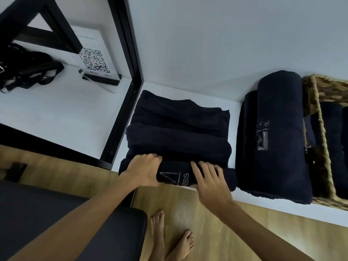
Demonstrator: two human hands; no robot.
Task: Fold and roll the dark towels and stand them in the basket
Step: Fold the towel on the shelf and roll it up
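Note:
A dark navy towel (178, 129) lies folded in ridges on the white shelf (235, 95), its near edge rolled into a tight tube showing a white logo. My left hand (145, 170) grips the left part of that roll. My right hand (209, 178) presses on the roll's right part, fingers spread over it. To the right, a finished rolled towel (278, 129) lies on top of another dark towel, leaning against the woven basket (320, 102). Inside the basket more dark towels (327, 132) are partly visible.
A black frame post (130, 72) divides the shelf; left of it are a QR-code sign (94, 61) and a black strap bag (28, 68). A dark padded bench (56, 223) is at lower left. Wooden floor (207, 223) and bare feet lie below.

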